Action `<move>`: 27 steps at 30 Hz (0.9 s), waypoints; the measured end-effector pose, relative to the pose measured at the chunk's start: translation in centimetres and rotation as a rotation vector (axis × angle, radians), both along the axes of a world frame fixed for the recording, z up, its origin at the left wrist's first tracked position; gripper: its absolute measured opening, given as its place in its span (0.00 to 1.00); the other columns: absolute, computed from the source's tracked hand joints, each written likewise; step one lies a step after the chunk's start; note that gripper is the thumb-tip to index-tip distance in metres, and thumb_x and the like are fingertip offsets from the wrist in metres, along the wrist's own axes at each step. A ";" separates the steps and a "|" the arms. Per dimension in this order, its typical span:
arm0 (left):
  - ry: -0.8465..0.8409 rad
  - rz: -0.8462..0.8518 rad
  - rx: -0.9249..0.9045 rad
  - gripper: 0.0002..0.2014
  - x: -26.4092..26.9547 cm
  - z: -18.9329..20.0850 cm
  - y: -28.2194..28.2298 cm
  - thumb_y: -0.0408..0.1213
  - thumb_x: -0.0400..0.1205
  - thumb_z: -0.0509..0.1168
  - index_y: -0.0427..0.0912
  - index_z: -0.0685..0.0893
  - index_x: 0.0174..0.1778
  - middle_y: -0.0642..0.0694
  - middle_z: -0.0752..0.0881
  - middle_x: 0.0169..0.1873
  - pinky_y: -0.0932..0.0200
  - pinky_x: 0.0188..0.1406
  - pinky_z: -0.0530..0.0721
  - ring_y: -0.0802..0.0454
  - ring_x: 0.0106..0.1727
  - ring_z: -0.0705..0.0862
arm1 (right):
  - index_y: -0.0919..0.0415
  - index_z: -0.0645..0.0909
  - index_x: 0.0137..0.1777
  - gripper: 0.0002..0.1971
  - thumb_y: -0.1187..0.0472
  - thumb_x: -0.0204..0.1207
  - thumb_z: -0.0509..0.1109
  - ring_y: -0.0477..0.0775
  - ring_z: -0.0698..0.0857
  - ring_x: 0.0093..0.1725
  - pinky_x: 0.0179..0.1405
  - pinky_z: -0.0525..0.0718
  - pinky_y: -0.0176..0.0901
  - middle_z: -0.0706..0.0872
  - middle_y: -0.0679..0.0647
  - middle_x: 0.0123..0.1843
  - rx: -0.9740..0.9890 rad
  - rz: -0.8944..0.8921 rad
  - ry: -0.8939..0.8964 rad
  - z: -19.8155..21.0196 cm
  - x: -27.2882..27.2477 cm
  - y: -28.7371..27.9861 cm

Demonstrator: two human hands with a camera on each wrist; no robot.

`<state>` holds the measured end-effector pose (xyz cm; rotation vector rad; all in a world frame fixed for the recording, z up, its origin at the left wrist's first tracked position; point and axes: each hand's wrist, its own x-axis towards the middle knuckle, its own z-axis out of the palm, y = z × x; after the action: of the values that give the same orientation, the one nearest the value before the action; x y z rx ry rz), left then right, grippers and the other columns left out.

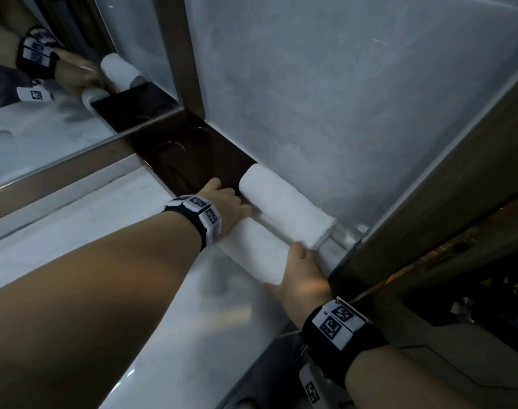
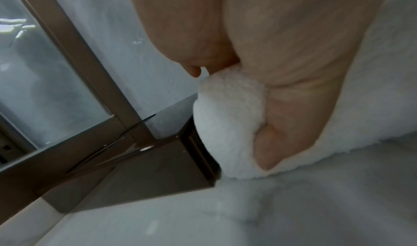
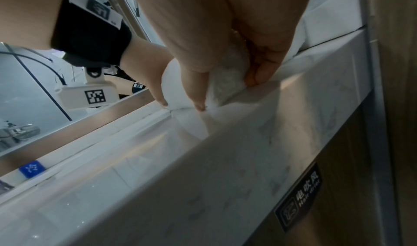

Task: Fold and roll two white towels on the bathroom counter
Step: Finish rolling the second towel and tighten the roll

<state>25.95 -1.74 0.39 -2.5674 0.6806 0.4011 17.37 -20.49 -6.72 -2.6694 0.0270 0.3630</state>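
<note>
Left hand: the left hand (image 1: 225, 202) clasped the far end of the nearer rolled white terry towel (image 1: 256, 249), thumb curled across the end face, likely so the layers could not spring loose.
Right hand: the right hand (image 1: 302, 276) held the roll's near end, fingers and thumb curled round it, probably to keep the roll even while it was nudged into line.
Nearer towel: it lay on the pale marble-look bathroom counter (image 1: 192, 305), lengthwise against the other roll and touching it.
Further towel: the second rolled white terry towel (image 1: 284, 202) sat free of both hands, tucked against the grey mottled wall (image 1: 325, 98), which probably stopped it rolling away.
Dark tray: a glossy dark brown tray (image 1: 190, 154) filled the corner beyond the rolls; the nearer roll's far end butted its edge in the left wrist view.
Mirror: the framed wall mirror (image 1: 60, 128) reflected both rolls.
Progress: both towels appeared rolled, so this looked like final straightening of the pair.
</note>
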 end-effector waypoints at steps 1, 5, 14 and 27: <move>-0.033 -0.023 -0.005 0.18 0.2 -0.1 -0.1 0.36 0.71 0.67 0.52 0.75 0.57 0.53 0.83 0.47 0.47 0.58 0.62 0.49 0.56 0.74 | 0.61 0.56 0.74 0.46 0.46 0.64 0.80 0.61 0.72 0.71 0.70 0.74 0.48 0.67 0.62 0.74 0.003 -0.011 -0.008 -0.1 0.0 0.0; -0.162 -0.084 -0.002 0.11 0.3 -0.5 0.0 0.35 0.72 0.65 0.48 0.78 0.50 0.52 0.83 0.43 0.49 0.59 0.65 0.47 0.53 0.74 | 0.62 0.56 0.74 0.47 0.43 0.64 0.79 0.59 0.75 0.68 0.67 0.75 0.46 0.70 0.60 0.72 -0.002 -0.065 -0.035 -0.4 -0.3 0.2; -0.294 0.013 -0.036 0.22 -0.9 -0.7 -0.3 0.35 0.75 0.62 0.43 0.73 0.66 0.47 0.73 0.63 0.49 0.60 0.67 0.45 0.59 0.72 | 0.60 0.67 0.61 0.41 0.41 0.55 0.83 0.56 0.83 0.53 0.50 0.79 0.41 0.77 0.55 0.57 0.049 -0.200 -0.201 -0.6 -1.8 0.1; -0.284 0.420 -0.372 0.47 -5.0 -1.8 1.1 0.36 0.72 0.65 0.50 0.47 0.84 0.47 0.55 0.82 0.46 0.77 0.60 0.45 0.82 0.55 | 0.50 0.71 0.71 0.33 0.60 0.67 0.81 0.42 0.81 0.50 0.55 0.83 0.40 0.75 0.49 0.60 0.529 -0.155 0.027 -0.7 -5.7 -5.9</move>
<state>20.95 -0.59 -1.42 -3.0420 0.1150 0.0301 11.63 -26.40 -7.43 -2.1245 0.1265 0.3050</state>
